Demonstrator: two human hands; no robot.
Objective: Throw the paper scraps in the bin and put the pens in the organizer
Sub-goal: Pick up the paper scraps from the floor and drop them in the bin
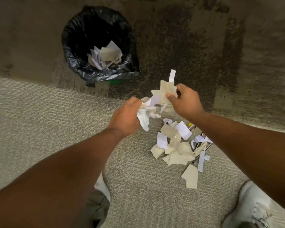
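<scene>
Head view: the left hand [127, 117] and right hand [185, 102] each have their grip pinched on a bundle of paper scraps [156, 102], above the floor pile [174, 147]. The step looks like carrying; next they must reach over the bin [99, 46] and let go. Pens [198, 143] lie half-buried in the pile.

carpet floor [39, 112] | bin [69, 51] | paper scraps [173, 150] loose | pens [198, 145], seemingly, part-buried beneath

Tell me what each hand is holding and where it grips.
Both hold paper scraps: the left hand clutches a crumpled bunch around its middle; the right hand pinches tan pieces at their near edge.
</scene>
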